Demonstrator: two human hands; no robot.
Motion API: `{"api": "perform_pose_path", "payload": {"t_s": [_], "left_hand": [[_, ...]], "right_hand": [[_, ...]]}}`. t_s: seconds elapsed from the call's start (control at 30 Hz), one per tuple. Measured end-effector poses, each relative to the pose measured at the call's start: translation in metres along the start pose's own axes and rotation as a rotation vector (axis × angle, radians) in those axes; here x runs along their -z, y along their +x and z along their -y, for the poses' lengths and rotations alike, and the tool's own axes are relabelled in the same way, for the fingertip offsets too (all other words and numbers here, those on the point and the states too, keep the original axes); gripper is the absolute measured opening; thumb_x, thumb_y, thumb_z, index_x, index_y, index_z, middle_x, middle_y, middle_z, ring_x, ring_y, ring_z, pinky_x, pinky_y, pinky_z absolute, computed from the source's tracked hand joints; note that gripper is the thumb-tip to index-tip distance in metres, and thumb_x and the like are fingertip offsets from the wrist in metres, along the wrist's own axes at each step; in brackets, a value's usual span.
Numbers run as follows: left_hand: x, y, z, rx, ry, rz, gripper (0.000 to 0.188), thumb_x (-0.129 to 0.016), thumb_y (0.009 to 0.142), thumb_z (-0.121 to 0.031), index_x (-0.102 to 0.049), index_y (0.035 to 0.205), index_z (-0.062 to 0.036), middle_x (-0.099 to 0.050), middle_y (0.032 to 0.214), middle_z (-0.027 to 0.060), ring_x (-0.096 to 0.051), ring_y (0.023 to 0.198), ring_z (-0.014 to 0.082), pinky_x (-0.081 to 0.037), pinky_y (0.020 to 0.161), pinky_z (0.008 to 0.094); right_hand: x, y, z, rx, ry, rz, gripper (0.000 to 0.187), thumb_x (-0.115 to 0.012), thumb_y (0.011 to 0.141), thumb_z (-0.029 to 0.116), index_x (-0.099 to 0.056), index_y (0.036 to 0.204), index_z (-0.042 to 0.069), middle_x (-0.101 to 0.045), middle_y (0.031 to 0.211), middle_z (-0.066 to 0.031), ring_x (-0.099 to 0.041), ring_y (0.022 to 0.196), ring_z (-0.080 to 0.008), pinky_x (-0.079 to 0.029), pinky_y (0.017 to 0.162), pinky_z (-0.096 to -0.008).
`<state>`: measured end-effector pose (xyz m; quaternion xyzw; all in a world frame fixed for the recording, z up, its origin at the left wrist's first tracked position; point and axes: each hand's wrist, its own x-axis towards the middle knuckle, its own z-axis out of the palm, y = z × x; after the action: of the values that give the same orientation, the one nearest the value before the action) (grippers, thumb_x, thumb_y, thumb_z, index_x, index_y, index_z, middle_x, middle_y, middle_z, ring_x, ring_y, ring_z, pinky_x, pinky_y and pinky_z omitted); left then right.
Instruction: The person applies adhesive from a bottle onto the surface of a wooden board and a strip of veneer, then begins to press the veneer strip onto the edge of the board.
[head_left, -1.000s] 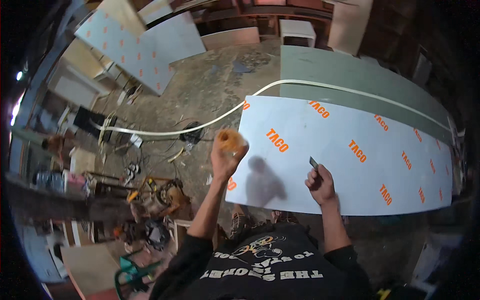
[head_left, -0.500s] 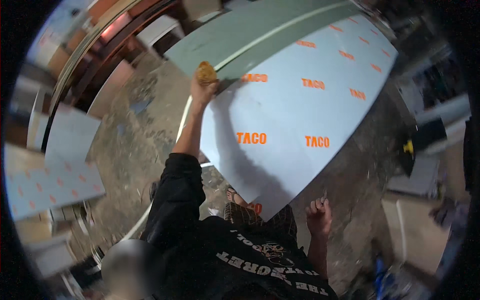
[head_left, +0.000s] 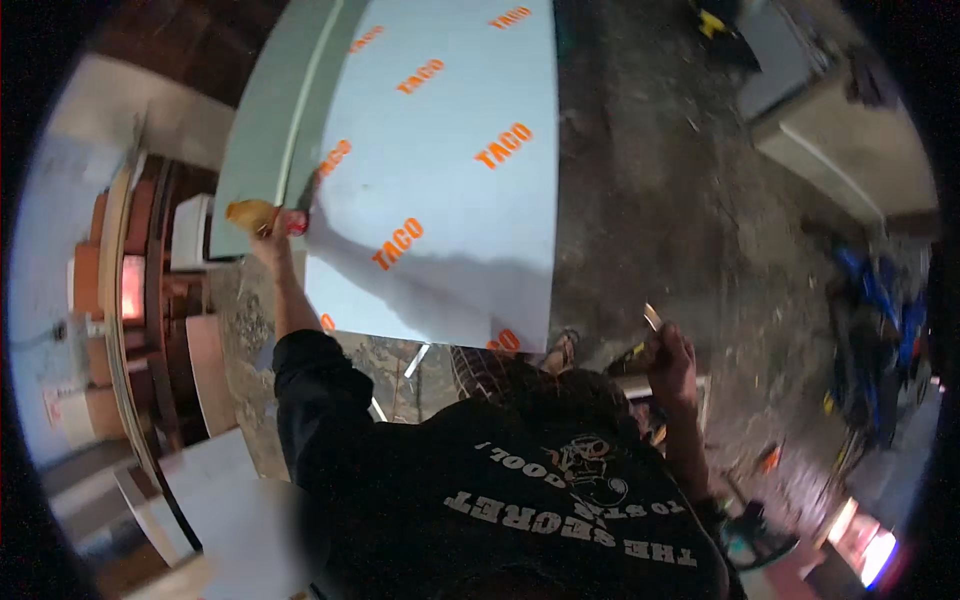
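Observation:
A white sheet panel (head_left: pixel 440 190) with orange printing lies in front of me, over a grey-green panel (head_left: pixel 262 110) along which a pale strip (head_left: pixel 303 95) runs. At the white panel's left edge, my left hand (head_left: pixel 272 250) is closed around a yellow-brown container (head_left: pixel 252 214) with a red end. The container is tilted on its side, and its exact kind is unclear. Off the panel's right side, my right hand (head_left: pixel 673 362) is closed on a small tool with a short shiny blade (head_left: pixel 652 317); its handle is hidden in the fingers. A shadow falls across the panel.
My sandalled foot (head_left: pixel 563 350) is beside the panel's near right corner. Behind my right hand sits a shallow box (head_left: pixel 700 397) of small items. Wooden shelving (head_left: pixel 160 290) and leaning boards (head_left: pixel 210 370) stand left. Blue items (head_left: pixel 870 290) and a pale board (head_left: pixel 850 150) are right.
My view has turned, so the panels now point away more upright in the picture. My left hand keeps the container at the panel's left edge; the blade in my right hand shows more clearly.

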<state>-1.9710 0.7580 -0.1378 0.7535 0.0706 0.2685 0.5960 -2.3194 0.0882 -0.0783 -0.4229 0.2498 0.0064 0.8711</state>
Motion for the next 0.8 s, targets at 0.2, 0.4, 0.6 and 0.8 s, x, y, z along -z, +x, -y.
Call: {"api": "perform_pose_path", "payload": {"t_s": [0.2, 0.4, 0.6, 0.8], "left_hand": [[0.025, 0.009, 0.016, -0.024, 0.402, 0.172, 0.047, -0.081, 0.083, -0.023, -0.062, 0.119, 0.001, -0.069, 0.11, 0.0148, -0.067, 0.096, 0.0245, -0.053, 0.087, 0.0358], [-0.066, -0.145, -0.045, -0.539, 0.739, 0.234, 0.064, -0.079, 0.081, -0.035, -0.057, 0.125, 0.006, -0.06, 0.122, 0.0256, -0.057, 0.116, 0.0386, -0.043, 0.101, 0.0497], [-0.184, -0.34, -0.2, -0.66, 0.495, 1.355, 0.064, -0.081, 0.074, -0.025, -0.055, 0.129, -0.004, -0.049, 0.138, 0.0157, -0.044, 0.129, 0.0364, -0.036, 0.105, 0.0481], [-0.213, -0.361, -0.183, -0.747, 0.61, 1.391, 0.062, -0.084, 0.07, -0.025, -0.058, 0.122, -0.005, -0.053, 0.123, 0.0121, -0.05, 0.117, 0.0328, -0.039, 0.098, 0.0474]], "right_hand": [[0.004, -0.022, -0.002, 0.049, -0.047, -0.126, 0.025, -0.056, 0.1, 0.023, -0.058, 0.08, 0.009, -0.053, 0.072, 0.0028, -0.046, 0.064, -0.0071, -0.038, 0.059, -0.025], [0.004, -0.054, -0.064, 0.101, -0.21, -0.266, 0.021, -0.059, 0.099, 0.02, -0.064, 0.09, 0.002, -0.061, 0.077, 0.0001, -0.052, 0.069, -0.0081, -0.042, 0.063, -0.0284], [0.011, -0.073, -0.136, 0.027, -0.192, -0.273, 0.025, -0.062, 0.098, 0.025, -0.064, 0.088, 0.002, -0.061, 0.074, 0.0016, -0.054, 0.066, -0.0055, -0.043, 0.056, -0.0261], [0.012, -0.072, -0.172, 0.095, -0.217, -0.319, 0.024, -0.062, 0.095, 0.021, -0.067, 0.089, -0.001, -0.064, 0.073, -0.0011, -0.056, 0.07, -0.0086, -0.046, 0.063, -0.028]]}}
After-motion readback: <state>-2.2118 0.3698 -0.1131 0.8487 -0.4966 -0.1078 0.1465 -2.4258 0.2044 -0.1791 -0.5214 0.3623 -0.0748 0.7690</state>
